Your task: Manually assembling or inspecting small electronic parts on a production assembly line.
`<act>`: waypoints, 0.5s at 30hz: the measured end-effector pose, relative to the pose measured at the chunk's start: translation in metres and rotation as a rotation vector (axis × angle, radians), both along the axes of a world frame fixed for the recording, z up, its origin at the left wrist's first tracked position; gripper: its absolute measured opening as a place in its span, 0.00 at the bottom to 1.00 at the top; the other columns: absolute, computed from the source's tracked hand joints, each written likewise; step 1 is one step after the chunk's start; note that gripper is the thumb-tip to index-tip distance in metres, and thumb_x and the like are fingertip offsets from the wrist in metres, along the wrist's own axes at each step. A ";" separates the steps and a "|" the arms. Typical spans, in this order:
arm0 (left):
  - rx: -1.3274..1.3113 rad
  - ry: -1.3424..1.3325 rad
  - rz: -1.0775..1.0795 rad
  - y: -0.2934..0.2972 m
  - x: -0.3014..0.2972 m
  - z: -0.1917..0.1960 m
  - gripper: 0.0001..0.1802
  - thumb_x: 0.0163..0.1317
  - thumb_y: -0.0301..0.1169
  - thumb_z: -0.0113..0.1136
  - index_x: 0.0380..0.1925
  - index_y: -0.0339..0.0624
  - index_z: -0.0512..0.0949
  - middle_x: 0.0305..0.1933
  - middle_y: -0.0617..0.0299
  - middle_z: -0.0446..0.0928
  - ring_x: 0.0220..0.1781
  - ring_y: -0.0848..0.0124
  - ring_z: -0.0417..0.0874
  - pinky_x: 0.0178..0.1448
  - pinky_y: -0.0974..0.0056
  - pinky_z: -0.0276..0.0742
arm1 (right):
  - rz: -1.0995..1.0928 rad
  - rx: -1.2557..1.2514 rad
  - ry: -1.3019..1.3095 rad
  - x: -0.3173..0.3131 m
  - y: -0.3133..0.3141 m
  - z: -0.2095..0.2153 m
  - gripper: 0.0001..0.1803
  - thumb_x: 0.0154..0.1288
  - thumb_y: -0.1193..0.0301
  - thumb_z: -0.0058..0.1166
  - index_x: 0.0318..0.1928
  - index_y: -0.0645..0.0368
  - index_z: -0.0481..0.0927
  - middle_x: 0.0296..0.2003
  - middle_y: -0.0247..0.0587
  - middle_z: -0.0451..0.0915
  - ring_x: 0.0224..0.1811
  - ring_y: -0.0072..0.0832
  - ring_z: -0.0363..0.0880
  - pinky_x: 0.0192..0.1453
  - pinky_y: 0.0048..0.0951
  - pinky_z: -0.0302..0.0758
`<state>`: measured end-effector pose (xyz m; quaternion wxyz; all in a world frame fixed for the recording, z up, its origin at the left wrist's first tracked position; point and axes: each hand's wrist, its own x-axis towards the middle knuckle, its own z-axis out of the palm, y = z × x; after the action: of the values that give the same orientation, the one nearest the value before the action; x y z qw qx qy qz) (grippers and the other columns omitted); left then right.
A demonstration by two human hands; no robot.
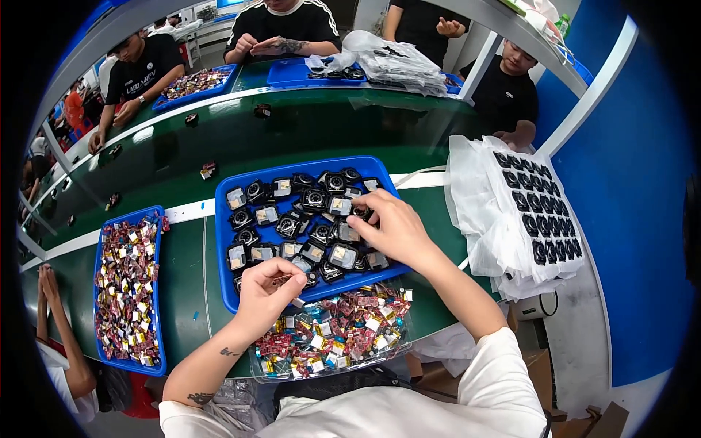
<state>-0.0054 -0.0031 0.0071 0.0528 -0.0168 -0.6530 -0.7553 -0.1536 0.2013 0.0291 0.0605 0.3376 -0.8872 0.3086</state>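
Head view: over the blue tray [223, 241], the right hand [394, 230] pinches a small black module [363, 213] (light, rigid, likely delicate; grip its edges), while the left hand [266, 292] curls around a tiny part.

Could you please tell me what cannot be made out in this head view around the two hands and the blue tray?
- Left hand: whatever its curled fingers pinch is hidden by the hand itself.
- Right hand: its fingertips cover the black part they touch in the blue tray.
- Clear bin of small red and gold parts: its near edge is hidden behind the person's chest.
- Single parts there: too small to tell apart.
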 end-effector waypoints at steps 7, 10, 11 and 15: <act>0.068 0.065 0.023 0.001 0.002 -0.005 0.04 0.61 0.24 0.59 0.32 0.33 0.77 0.28 0.64 0.77 0.27 0.81 0.77 0.29 0.75 0.75 | 0.079 0.062 0.121 -0.030 -0.028 0.002 0.14 0.52 0.66 0.64 0.32 0.62 0.75 0.29 0.41 0.77 0.28 0.34 0.77 0.34 0.32 0.73; 0.127 0.019 0.090 0.001 0.004 0.000 0.04 0.62 0.23 0.58 0.32 0.32 0.77 0.28 0.60 0.79 0.26 0.78 0.79 0.29 0.74 0.76 | 0.105 -0.087 -0.087 -0.026 -0.038 0.004 0.14 0.54 0.76 0.60 0.40 0.61 0.72 0.27 0.40 0.76 0.25 0.28 0.74 0.31 0.28 0.70; 0.156 0.069 0.113 0.002 0.002 -0.002 0.04 0.62 0.23 0.58 0.33 0.32 0.77 0.31 0.58 0.79 0.27 0.77 0.79 0.29 0.74 0.76 | 0.130 -0.158 -0.124 -0.023 -0.040 0.003 0.15 0.57 0.77 0.57 0.45 0.60 0.72 0.28 0.37 0.76 0.25 0.24 0.73 0.31 0.26 0.70; 0.137 0.246 0.263 -0.001 0.000 -0.006 0.03 0.62 0.20 0.56 0.34 0.30 0.76 0.51 0.50 0.73 0.30 0.75 0.80 0.34 0.71 0.79 | 0.327 -0.424 -0.376 0.001 -0.062 0.013 0.15 0.67 0.79 0.44 0.53 0.57 0.75 0.38 0.29 0.74 0.37 0.15 0.69 0.38 0.19 0.69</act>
<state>-0.0052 -0.0040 0.0012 0.2316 -0.0197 -0.5854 -0.7767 -0.1527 0.1395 0.0418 -0.0861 0.3927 -0.7327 0.5491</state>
